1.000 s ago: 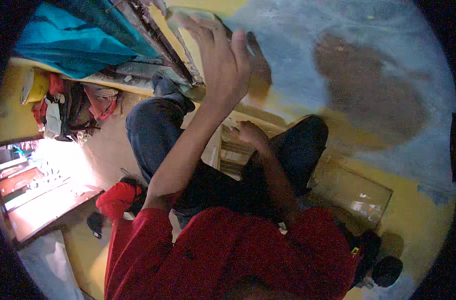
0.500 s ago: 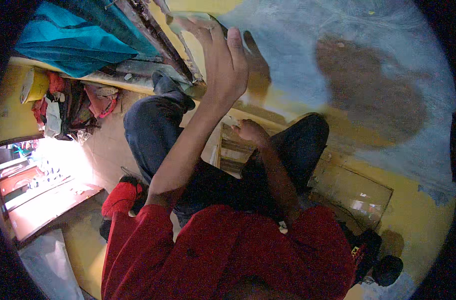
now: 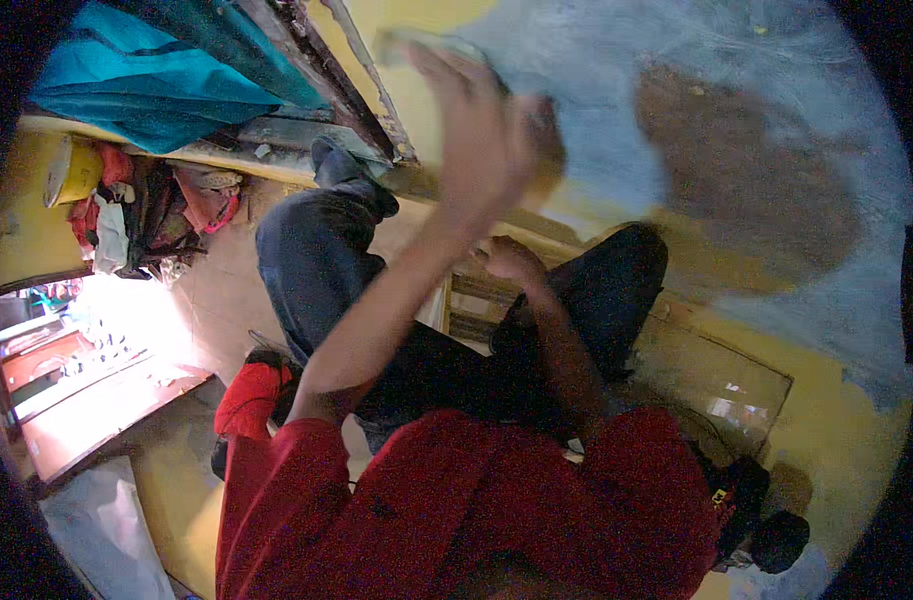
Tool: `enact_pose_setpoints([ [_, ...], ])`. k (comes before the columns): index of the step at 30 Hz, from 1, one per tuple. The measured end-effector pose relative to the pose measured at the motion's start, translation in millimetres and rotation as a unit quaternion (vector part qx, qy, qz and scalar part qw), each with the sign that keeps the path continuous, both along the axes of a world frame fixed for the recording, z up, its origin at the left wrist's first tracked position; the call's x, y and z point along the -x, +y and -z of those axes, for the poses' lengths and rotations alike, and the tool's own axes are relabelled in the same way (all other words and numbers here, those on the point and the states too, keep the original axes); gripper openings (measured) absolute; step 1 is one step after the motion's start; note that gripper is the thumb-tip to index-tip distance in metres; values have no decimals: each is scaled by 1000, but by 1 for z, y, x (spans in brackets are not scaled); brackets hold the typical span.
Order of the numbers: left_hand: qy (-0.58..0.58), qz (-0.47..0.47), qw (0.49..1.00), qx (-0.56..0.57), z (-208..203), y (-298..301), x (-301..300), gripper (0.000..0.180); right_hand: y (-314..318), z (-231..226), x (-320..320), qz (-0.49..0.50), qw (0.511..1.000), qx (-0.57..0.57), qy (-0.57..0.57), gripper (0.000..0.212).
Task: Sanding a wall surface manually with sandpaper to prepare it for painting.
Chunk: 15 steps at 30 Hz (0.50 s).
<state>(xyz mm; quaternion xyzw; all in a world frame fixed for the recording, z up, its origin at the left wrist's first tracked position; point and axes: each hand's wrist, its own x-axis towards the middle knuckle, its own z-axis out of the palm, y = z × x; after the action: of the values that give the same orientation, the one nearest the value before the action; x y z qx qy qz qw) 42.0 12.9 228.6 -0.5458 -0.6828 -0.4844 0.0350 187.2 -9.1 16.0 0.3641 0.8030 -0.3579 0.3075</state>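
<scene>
My left hand point(image 3: 481, 140) is raised to the wall point(image 3: 596, 130), which is patchy yellow and blue-grey. Motion blurs its fingers, which seem closed on a thin, flat, blade-like thing point(image 3: 441, 42) with a pale face and a darker edge; its exact kind cannot be made out. The hand's shadow falls on the wall beside it. Lower down, between my bent knees, my right hand point(image 3: 514, 262) has its fingers curled in. Whatever it may hold is hidden. Slatted wooden rungs point(image 3: 471, 305) show just below that hand.
A dark wooden frame edge point(image 3: 346, 90) and a teal cloth point(image 3: 156, 80) are at upper left. Bags and clothes point(image 3: 146, 215) hang beside a yellow helmet-like thing point(image 3: 73, 172). A bright opening point(image 3: 106, 350) lies at left. A glossy panel point(image 3: 721, 395) sits low on the wall at right.
My left hand has swept slightly right and down along the wall and is now blurred, with the flat thing still at its fingers. My right hand has shifted only slightly.
</scene>
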Motion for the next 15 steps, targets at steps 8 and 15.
enact_pose_setpoints([
  [8,-13,-17,1000,-20,-18,-6,15,95,11,8,11,-177,983,-40,-28,65],
  [15,-43,22,999,21,7,1,-28,91,-3,114,-24,287,779,341,441,32],
])
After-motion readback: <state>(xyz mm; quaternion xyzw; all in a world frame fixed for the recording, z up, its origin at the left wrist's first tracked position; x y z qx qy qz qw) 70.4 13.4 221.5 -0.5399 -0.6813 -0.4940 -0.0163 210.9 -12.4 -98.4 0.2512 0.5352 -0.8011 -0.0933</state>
